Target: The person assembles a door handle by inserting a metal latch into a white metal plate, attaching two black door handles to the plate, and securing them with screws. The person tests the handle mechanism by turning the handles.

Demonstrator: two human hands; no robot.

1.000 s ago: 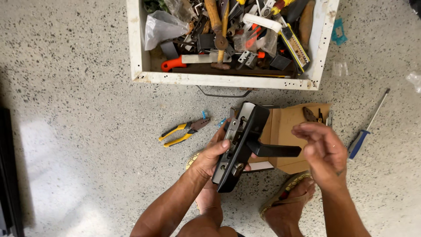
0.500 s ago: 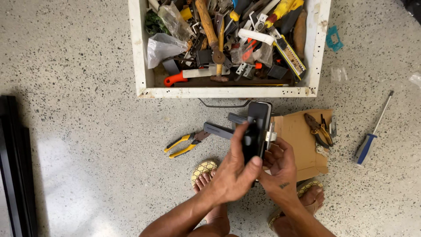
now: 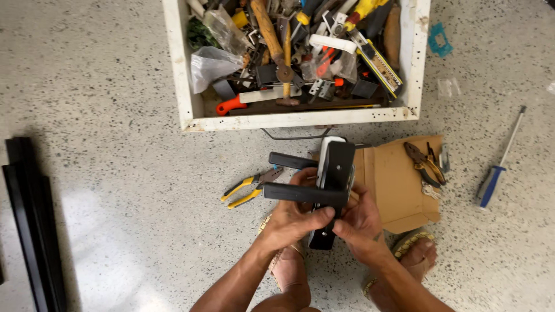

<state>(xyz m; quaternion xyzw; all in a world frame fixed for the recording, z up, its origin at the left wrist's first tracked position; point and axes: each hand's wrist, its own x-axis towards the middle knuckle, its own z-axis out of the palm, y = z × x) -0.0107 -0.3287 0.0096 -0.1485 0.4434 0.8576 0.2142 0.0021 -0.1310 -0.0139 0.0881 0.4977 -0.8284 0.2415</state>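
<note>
- Your left hand (image 3: 292,216) and right hand (image 3: 358,222) both clamp fingers round the black door-handle set (image 3: 330,179), held above the cardboard (image 3: 396,185) for a close look.
- Yellow-handled pliers (image 3: 251,186) lie just left of it.

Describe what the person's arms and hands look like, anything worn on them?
Both forearms are bare, with no sleeves in view. The left hand and right hand wear no gloves, and no watch or bracelet shows. Whether there are rings is too small to tell.

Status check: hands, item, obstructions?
Left hand and right hand both grip black door handle set. Levers point left. Pliers on floor beside, apart.
</note>
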